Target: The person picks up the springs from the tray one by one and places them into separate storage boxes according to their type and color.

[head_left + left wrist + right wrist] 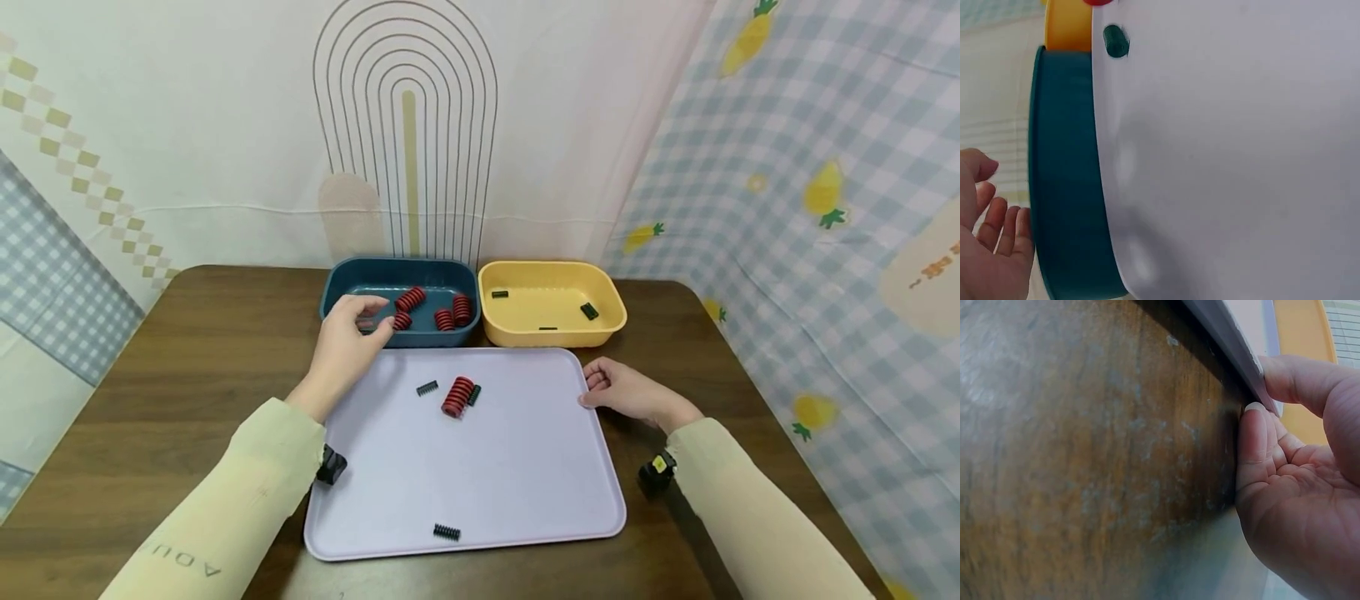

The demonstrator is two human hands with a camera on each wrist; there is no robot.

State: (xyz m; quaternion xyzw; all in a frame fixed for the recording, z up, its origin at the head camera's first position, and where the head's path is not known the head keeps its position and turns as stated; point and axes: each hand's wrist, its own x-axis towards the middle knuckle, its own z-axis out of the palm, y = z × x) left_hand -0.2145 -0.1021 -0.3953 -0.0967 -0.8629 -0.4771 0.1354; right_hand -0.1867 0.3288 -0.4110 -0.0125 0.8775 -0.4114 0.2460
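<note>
My left hand (347,342) is over the left side of the dark blue bin (352,337), thumb and fingers spread apart. In the left wrist view nothing sits between its fingertips, and some fingers appear to touch the bin's rim. Several red springs (410,299) lie in that bin. With thumb and curled fingers, my right hand (626,389) pinches the right edge of the pale lilac tray (525,467). A large red spring (457,397) rests on the tray beside a small dark spring (474,395). Two more dark springs (427,387) lie apart from it.
A yellow bin (553,336) stands against the blue bin's right side, with small dark springs (589,311) inside. Both bins are at the tray's far edge on the wooden table (187,400). A patterned cloth (247,125) hangs behind.
</note>
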